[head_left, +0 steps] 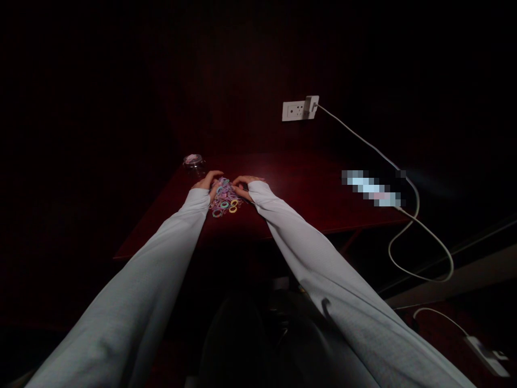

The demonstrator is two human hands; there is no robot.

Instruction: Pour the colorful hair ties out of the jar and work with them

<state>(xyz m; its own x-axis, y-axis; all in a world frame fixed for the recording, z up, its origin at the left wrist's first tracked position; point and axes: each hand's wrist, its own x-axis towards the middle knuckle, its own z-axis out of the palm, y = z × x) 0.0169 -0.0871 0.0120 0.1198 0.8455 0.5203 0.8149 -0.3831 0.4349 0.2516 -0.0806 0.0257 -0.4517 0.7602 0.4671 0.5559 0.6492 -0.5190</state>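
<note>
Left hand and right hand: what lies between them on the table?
In the head view, a loose pile of colourful bands and rings lies between the left hand and right hand, on the dark red table.

The lone view looks from the wearer's head, forward and down along both sleeves (pixel 157 269); the hands (pixel 208 180) and tabletop (pixel 301 188) lie mid-picture, well off; the socket (pixel 294 111) faces it from beyond.

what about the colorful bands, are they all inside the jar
No, a pile of colorful bands lies on the table between the left hand and the right hand.
</note>
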